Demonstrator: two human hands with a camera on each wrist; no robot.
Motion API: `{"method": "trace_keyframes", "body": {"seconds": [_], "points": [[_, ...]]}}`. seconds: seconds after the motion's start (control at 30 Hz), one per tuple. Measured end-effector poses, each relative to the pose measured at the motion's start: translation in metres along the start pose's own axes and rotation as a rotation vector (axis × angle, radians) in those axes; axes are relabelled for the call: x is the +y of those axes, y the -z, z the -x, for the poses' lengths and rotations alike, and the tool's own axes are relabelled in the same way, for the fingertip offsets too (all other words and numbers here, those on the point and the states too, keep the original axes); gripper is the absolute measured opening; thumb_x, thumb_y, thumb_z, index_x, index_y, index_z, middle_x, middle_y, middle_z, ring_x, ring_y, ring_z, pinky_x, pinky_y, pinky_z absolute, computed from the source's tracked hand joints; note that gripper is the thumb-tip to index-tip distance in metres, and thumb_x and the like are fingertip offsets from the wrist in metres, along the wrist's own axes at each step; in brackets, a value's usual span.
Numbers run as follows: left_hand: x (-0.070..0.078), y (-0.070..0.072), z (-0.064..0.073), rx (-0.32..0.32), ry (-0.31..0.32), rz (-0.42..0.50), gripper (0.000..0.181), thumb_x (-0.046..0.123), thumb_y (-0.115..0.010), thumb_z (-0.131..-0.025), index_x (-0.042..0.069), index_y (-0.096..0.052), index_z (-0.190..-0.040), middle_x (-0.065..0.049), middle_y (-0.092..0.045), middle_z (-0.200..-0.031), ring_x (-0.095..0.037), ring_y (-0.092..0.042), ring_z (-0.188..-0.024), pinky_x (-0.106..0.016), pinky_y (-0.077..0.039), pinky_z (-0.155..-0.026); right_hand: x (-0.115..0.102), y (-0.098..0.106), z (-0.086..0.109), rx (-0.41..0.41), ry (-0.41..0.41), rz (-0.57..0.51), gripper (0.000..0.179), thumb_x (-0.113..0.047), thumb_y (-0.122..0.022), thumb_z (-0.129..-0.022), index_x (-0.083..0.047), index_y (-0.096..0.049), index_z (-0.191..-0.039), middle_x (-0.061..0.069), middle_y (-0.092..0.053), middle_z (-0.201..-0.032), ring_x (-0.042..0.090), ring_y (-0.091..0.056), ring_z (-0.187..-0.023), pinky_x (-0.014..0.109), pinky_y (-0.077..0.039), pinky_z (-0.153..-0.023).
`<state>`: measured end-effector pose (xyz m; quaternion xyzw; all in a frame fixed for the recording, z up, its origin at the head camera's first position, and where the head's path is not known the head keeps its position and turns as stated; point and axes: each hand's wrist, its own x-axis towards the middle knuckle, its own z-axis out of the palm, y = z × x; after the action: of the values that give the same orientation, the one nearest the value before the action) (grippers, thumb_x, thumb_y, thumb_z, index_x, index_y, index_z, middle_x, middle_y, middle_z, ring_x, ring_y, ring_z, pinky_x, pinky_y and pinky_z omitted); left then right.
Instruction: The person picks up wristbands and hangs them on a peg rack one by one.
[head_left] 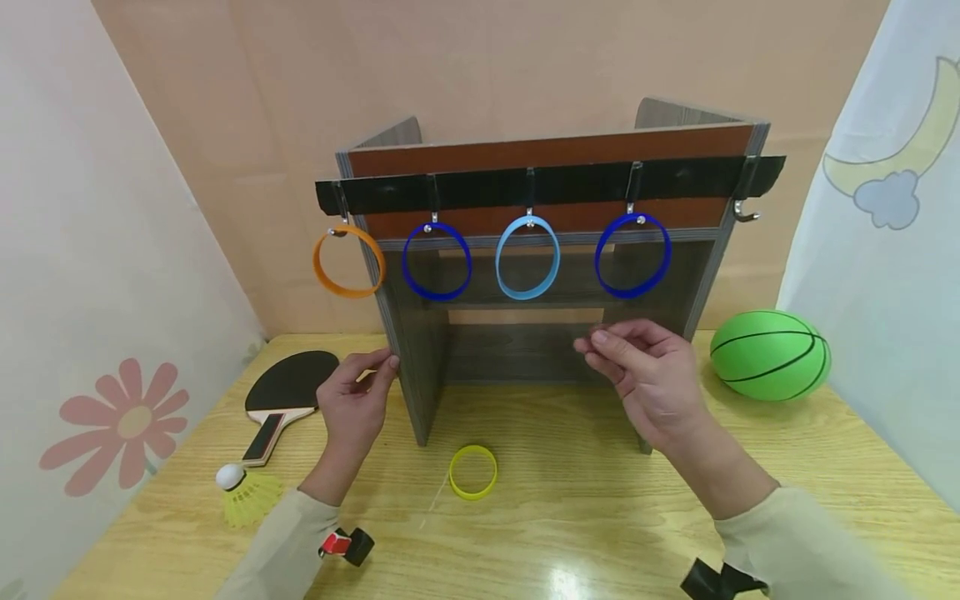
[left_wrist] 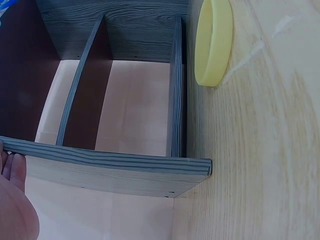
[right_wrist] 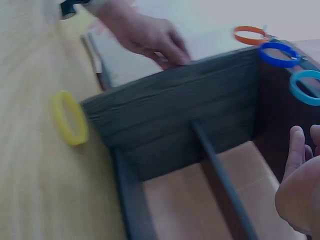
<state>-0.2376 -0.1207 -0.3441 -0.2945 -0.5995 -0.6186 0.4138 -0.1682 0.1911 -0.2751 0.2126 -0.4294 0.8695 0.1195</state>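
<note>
In the head view, my left hand (head_left: 356, 400) holds the front edge of the left side panel of a grey wooden shelf (head_left: 411, 367), thumb and fingers at the edge. My right hand (head_left: 654, 379) is raised in front of the shelf, fingers loosely bent, with nothing visible in them. Above it, a dark blue ring (head_left: 663, 271) hangs from a hook on the black strip (head_left: 480, 190). Farther left hang a light blue ring (head_left: 556, 268), another dark blue ring (head_left: 406, 271) and an orange ring (head_left: 318, 268). The rightmost hook (head_left: 746, 214) is bare. A yellow ring (head_left: 472, 497) lies on the table.
A black table tennis paddle (head_left: 291, 382) and a yellow shuttlecock (head_left: 251, 498) lie on the left of the wooden table (head_left: 540, 517). A green ball (head_left: 770, 356) sits right of the shelf. Printed cloths stand at both sides and behind.
</note>
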Motion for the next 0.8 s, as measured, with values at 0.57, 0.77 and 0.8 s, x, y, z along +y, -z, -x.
{"method": "trace_keyframes", "body": {"seconds": [0.57, 0.77, 0.8], "points": [[-0.001, 0.0, 0.0, -0.005, 0.006, -0.035, 0.009, -0.015, -0.067, -0.08, -0.015, -0.068, -0.088, -0.024, -0.063, -0.079, -0.012, -0.064, -0.076, -0.023, -0.055, -0.07, 0.078, 0.007, 0.031, -0.062, -0.439, 0.483, 0.025, -0.001, -0.073, -0.08, 0.008, -0.061, -0.1, 0.01, -0.066, -0.091, 0.025, -0.064, -0.084, 0.043, -0.054, -0.08], [-0.001, 0.001, 0.0, -0.005, -0.001, -0.021, 0.009, -0.015, -0.068, -0.08, -0.015, -0.068, -0.089, -0.024, -0.063, -0.08, -0.012, -0.064, -0.076, -0.023, -0.055, -0.07, 0.097, 0.008, 0.038, -0.13, -0.565, 0.593, 0.035, -0.01, -0.075, -0.081, 0.01, -0.059, -0.105, 0.011, -0.063, -0.091, 0.025, -0.062, -0.083, 0.043, -0.055, -0.077], [0.002, 0.0, -0.001, -0.005, -0.004, -0.019, 0.009, -0.016, -0.067, -0.079, -0.016, -0.067, -0.088, -0.024, -0.063, -0.079, -0.012, -0.064, -0.076, -0.023, -0.055, -0.07, 0.1, 0.007, 0.039, -0.136, -0.573, 0.607, 0.035, -0.01, -0.075, -0.081, 0.01, -0.059, -0.104, 0.011, -0.063, -0.091, 0.024, -0.062, -0.082, 0.043, -0.055, -0.076]]}}
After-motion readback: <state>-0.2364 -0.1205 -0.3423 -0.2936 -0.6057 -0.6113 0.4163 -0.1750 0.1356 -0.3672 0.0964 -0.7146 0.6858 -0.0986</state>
